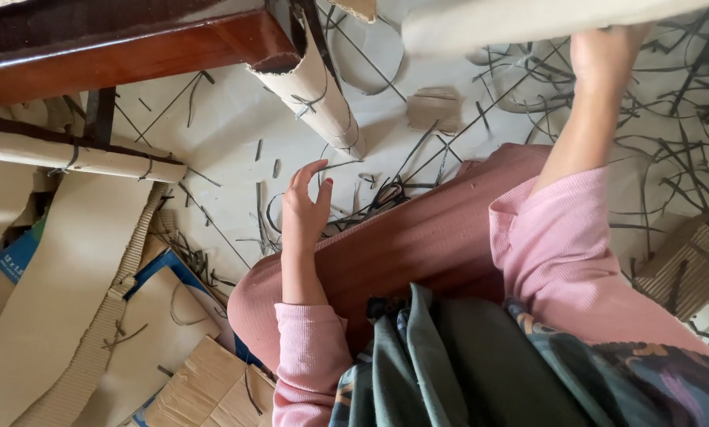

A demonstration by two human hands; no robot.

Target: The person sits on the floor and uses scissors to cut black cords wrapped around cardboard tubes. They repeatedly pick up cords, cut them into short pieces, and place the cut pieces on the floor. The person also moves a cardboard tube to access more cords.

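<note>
My left hand (305, 207) hangs open over the floor, fingers slightly curled, holding nothing, just left of my knee in reddish-pink cloth (418, 237). The nearest things to it are black strap offcuts (378, 194) and a cardboard roll bound with black straps (319, 91) that leans out from under a wooden rail. My right hand (603, 55) reaches up to the top of the view and grips the lower edge of a large pale cardboard sheet (512, 20). Pink sleeves cover both forearms.
A dark red wooden rail (125, 55) crosses the top left. Another strapped cardboard roll (78, 156) lies at left above flat corrugated sheets (62, 292). Tangled black straps (678, 150) litter the pale floor at right, next to a ribbed cardboard piece (686, 265).
</note>
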